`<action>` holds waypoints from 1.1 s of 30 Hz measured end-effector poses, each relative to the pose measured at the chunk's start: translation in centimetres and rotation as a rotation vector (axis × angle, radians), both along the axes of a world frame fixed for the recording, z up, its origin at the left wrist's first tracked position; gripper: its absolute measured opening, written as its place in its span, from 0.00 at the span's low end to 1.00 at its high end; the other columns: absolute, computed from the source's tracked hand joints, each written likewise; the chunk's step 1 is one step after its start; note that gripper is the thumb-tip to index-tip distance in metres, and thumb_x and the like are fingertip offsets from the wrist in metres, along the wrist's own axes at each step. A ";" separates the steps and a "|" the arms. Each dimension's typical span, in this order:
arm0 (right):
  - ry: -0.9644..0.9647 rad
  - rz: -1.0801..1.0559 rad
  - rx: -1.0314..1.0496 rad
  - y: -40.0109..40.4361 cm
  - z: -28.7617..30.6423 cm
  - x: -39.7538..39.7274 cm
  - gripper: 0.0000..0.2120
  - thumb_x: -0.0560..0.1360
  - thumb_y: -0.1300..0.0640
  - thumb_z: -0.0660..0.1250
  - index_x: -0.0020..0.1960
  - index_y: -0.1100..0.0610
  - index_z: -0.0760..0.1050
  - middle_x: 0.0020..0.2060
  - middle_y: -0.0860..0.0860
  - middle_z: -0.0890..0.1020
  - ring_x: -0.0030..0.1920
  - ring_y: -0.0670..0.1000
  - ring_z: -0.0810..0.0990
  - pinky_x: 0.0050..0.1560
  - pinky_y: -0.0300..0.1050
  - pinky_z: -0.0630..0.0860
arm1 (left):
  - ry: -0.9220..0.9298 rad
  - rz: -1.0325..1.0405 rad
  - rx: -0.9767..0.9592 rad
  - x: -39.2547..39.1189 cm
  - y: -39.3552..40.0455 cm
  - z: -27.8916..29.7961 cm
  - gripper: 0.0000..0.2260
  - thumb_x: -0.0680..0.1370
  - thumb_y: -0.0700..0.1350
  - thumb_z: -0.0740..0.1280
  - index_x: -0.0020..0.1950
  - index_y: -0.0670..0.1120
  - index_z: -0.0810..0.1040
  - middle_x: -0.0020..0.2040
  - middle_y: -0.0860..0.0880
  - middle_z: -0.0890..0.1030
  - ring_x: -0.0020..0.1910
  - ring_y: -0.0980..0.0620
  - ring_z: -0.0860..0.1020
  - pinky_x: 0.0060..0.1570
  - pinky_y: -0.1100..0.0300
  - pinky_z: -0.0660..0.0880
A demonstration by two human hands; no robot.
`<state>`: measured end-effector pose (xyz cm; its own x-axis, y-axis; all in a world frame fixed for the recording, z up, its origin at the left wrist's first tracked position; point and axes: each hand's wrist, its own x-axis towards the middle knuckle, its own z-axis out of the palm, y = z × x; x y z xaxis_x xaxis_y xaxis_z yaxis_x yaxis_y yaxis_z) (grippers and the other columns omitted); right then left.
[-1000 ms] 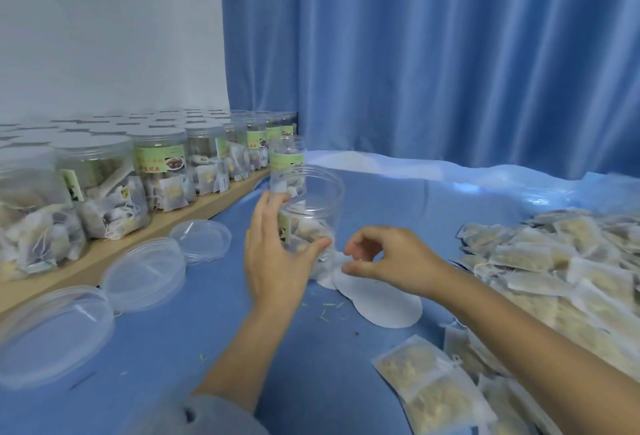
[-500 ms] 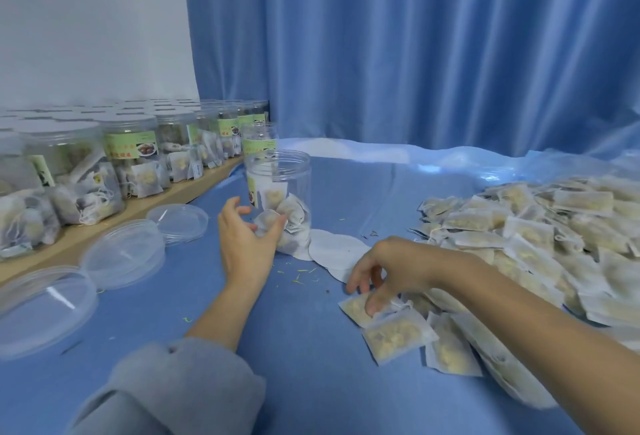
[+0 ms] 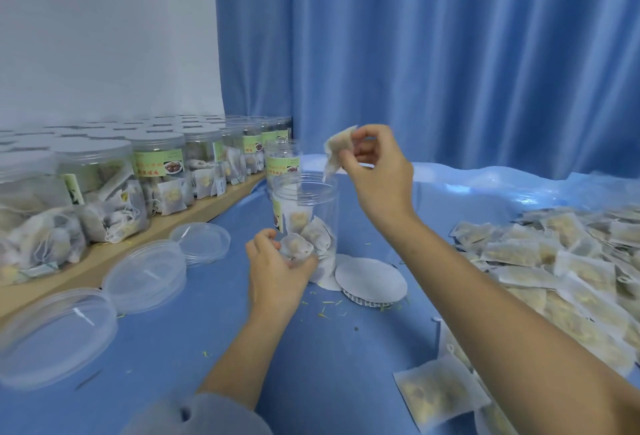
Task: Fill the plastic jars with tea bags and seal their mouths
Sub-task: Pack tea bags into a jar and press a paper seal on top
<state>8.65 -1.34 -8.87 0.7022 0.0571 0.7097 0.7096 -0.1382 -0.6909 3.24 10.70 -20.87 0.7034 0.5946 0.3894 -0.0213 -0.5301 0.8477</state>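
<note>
An open clear plastic jar (image 3: 304, 199) stands upright on the blue table, partly filled with tea bags. My left hand (image 3: 277, 268) grips the jar at its base. My right hand (image 3: 377, 171) is raised just right of the jar's mouth and pinches a tea bag (image 3: 337, 150) that hangs over the rim. A big heap of loose tea bags (image 3: 561, 261) lies at the right. White round seal discs (image 3: 370, 279) lie flat beside the jar's foot.
Many filled, lidded jars (image 3: 156, 171) stand in rows on a wooden board (image 3: 194, 223) at the left. Three clear loose lids (image 3: 145, 275) lie in front of the board. Another labelled jar (image 3: 282, 157) stands behind the open one. A blue curtain hangs behind.
My right hand picked a tea bag from the heap and lifted it up to the jar's mouth. My left hand stayed on the jar.
</note>
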 end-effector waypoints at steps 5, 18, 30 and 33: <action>-0.010 -0.030 -0.468 -0.9 -2.5 2.0 0.09 0.76 0.52 0.66 0.52 0.56 0.80 0.52 0.50 0.81 0.52 0.49 0.75 0.49 0.31 0.63 | 0.109 -0.008 -0.014 0.5 0.2 -0.3 0.40 0.67 0.52 0.76 0.70 0.42 0.58 0.66 0.44 0.64 0.55 0.46 0.73 0.43 0.60 0.65; 0.478 -0.105 -1.193 -4.8 -9.2 3.4 0.41 0.59 0.32 0.74 0.64 0.52 0.69 0.57 0.53 0.69 0.63 0.55 0.65 0.60 0.50 0.69 | 0.081 -0.103 0.005 1.5 0.6 -0.5 0.22 0.78 0.40 0.65 0.70 0.44 0.62 0.67 0.46 0.72 0.40 0.59 0.75 0.36 0.75 0.66; -0.024 0.076 -0.964 -2.8 -8.1 1.5 0.37 0.62 0.42 0.76 0.66 0.42 0.64 0.59 0.45 0.69 0.61 0.49 0.67 0.59 0.47 0.69 | 0.732 0.343 0.656 2.3 8.5 2.3 0.21 0.78 0.42 0.60 0.69 0.36 0.61 0.72 0.37 0.59 0.73 0.37 0.55 0.69 0.50 0.60; -0.175 0.003 -0.974 -2.9 -8.2 1.8 0.37 0.65 0.41 0.73 0.70 0.42 0.62 0.64 0.44 0.69 0.64 0.49 0.65 0.62 0.44 0.63 | 0.862 0.357 0.717 3.4 9.8 0.5 0.28 0.82 0.50 0.55 0.76 0.37 0.50 0.77 0.38 0.50 0.76 0.39 0.47 0.74 0.49 0.48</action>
